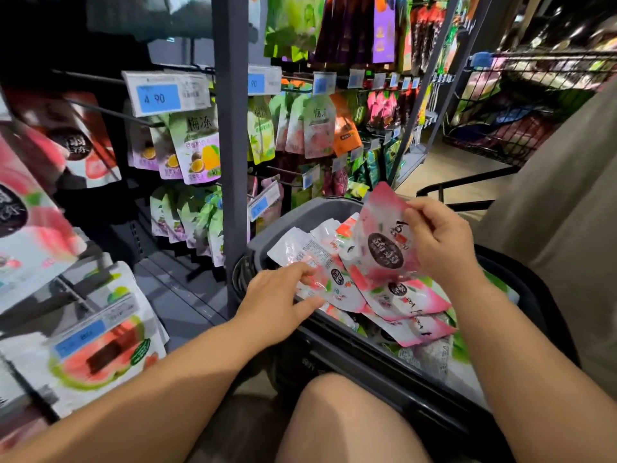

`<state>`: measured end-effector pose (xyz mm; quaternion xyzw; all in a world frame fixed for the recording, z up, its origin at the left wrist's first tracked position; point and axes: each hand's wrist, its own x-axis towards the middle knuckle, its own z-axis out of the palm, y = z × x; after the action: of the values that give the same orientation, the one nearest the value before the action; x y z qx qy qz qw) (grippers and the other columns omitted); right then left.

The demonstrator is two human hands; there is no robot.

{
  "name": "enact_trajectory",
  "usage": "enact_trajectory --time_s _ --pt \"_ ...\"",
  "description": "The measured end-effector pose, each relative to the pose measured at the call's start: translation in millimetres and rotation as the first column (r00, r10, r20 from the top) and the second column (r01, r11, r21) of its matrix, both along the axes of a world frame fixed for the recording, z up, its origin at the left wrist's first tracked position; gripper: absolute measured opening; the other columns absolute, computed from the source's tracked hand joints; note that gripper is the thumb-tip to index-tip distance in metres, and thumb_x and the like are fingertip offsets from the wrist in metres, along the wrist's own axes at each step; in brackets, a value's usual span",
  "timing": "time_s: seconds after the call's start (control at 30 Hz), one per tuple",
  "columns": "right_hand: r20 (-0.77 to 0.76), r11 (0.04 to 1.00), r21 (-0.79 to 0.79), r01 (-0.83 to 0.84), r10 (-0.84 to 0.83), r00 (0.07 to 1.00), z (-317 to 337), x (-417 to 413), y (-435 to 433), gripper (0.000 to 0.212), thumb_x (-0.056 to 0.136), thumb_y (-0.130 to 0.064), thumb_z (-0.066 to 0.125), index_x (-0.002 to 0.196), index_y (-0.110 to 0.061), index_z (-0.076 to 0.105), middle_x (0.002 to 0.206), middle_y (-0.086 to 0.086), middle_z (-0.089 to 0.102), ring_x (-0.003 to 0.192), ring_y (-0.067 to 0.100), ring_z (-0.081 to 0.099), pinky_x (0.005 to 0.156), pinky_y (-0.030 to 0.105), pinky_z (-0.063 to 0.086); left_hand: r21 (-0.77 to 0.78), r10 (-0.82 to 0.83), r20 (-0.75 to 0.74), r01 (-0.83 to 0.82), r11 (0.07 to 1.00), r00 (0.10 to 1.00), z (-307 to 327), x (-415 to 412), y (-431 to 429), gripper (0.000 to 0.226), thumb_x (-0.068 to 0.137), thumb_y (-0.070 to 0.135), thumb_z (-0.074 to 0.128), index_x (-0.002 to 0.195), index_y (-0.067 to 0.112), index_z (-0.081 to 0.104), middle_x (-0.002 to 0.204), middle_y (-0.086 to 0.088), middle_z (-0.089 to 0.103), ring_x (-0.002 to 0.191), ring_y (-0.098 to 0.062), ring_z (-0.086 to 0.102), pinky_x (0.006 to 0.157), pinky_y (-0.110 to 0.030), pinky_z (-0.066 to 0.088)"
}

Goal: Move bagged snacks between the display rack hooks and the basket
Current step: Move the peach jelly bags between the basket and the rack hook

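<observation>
A dark grey basket (300,218) stands in front of me, filled with several pink-and-white snack bags (410,302). My right hand (440,242) pinches one pink bag (380,235) and holds it tilted above the pile. My left hand (277,302) reaches in from the basket's left rim, and its thumb and fingers pinch the edge of another pink-and-white bag (320,272) lying on the pile. The display rack (230,128) rises to the left with bagged snacks hanging on its hooks.
Watermelon-print bags (96,355) hang low at the left, purple and green bags (197,145) at the rack's middle. A bare hook (110,111) sticks out at upper left. A wire shopping cart (521,101) stands at the far right. Another person's beige clothing (561,228) is beside the basket.
</observation>
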<state>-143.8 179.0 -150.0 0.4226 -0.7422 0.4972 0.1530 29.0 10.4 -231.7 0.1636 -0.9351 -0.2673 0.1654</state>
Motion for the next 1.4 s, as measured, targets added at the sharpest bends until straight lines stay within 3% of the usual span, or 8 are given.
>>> enact_trajectory --time_s 0.27,0.47,0.6,0.73,0.87,1.07,1.13,1.4 --pt "-0.086 0.963 0.147 -0.225 0.239 0.967 34 27 -23 0.015 0.094 -0.014 0.055 0.089 -0.025 0.064 0.083 -0.017 0.063 0.078 -0.01 0.054 0.071 0.006 0.04 0.365 0.053 -0.116 -0.007 0.931 0.992 3 6 -4 0.092 0.07 0.051 0.08 0.143 0.024 0.03 0.14 0.006 0.034 0.129 -0.011 0.037 0.107 -0.031 0.034" --pt "-0.081 0.913 0.212 -0.348 0.372 0.925 65 47 -42 0.015 0.093 -0.019 0.053 0.084 -0.03 0.059 0.081 -0.016 0.06 0.074 -0.008 0.053 0.069 0.006 0.04 0.562 0.098 -0.2 0.033 0.826 0.975 19 9 -6 0.097 0.055 0.04 0.093 0.124 0.042 0.025 0.126 0.012 0.053 0.115 -0.008 0.054 0.097 -0.026 0.041" --pt "-0.029 0.916 0.189 -0.353 0.365 0.931 67 49 -54 0.028 0.097 -0.008 0.057 0.082 -0.031 0.059 0.08 -0.015 0.059 0.071 -0.011 0.053 0.068 0.005 0.04 0.614 0.062 -0.212 0.083 0.785 0.975 24 13 -4 0.068 0.053 0.028 0.096 0.109 0.034 0.056 0.095 0.02 0.073 0.087 0.01 0.065 0.08 -0.011 0.049" --pt "0.094 0.951 0.119 -0.287 0.276 0.956 55 36 -50 0.017 0.094 -0.019 0.065 0.089 -0.035 0.062 0.086 -0.017 0.063 0.079 -0.006 0.058 0.072 0.011 0.045 0.67 0.041 -0.203 0.108 0.735 0.978 21 14 0 0.051 0.053 0.028 0.095 0.098 0.027 0.071 0.092 0.01 0.077 0.09 -0.008 0.072 0.086 -0.033 0.056" --pt "0.293 0.959 0.199 -0.2 0.137 0.946 28 2 -24 0.023 0.09 -0.029 0.068 0.105 -0.041 0.056 0.112 -0.013 0.064 0.105 0.007 0.062 0.092 0.023 0.049 0.733 0.16 -0.253 0.081 0.676 0.954 19 15 -4 0.035 0.066 0.013 0.089 0.094 0.023 0.073 0.09 0.007 0.077 0.088 -0.012 0.072 0.08 -0.03 0.054" --pt "0.422 0.729 0.646 -0.224 -0.097 0.901 -31 -38 36 0.031 0.075 -0.017 0.085 0.096 -0.032 0.069 0.11 -0.016 0.059 0.109 0.01 0.057 0.089 0.02 0.044 0.873 0.264 -0.317 0.171 0.458 0.911 17 14 -8 0.046 0.055 0.009 0.09 0.097 0.019 0.076 0.102 -0.008 0.076 0.097 -0.028 0.072 0.089 -0.043 0.054" --pt "0.462 0.674 0.678 -0.296 -0.077 0.883 -40 -46 41 0.035 0.071 -0.014 0.087 0.096 -0.031 0.069 0.122 -0.008 0.059 0.114 0.014 0.056 0.084 0.012 0.042 0.868 0.263 -0.328 0.18 0.462 0.907 16 14 -7 0.045 0.061 0.002 0.087 0.102 0.016 0.073 0.101 -0.008 0.076 0.095 -0.027 0.072 0.085 -0.04 0.057" --pt "0.522 0.537 0.734 -0.415 -0.057 0.851 -51 -60 49 0.052 0.068 -0.018 0.089 0.111 -0.038 0.067 0.145 -0.017 0.037 0.135 0.008 0.032 0.111 0.029 0.027 0.85 0.234 -0.343 0.195 0.489 0.91 16 14 -4 0.039 0.072 -0.002 0.077 0.107 0.015 0.069 0.099 -0.005 0.076 0.092 -0.022 0.073 0.076 -0.029 0.058"
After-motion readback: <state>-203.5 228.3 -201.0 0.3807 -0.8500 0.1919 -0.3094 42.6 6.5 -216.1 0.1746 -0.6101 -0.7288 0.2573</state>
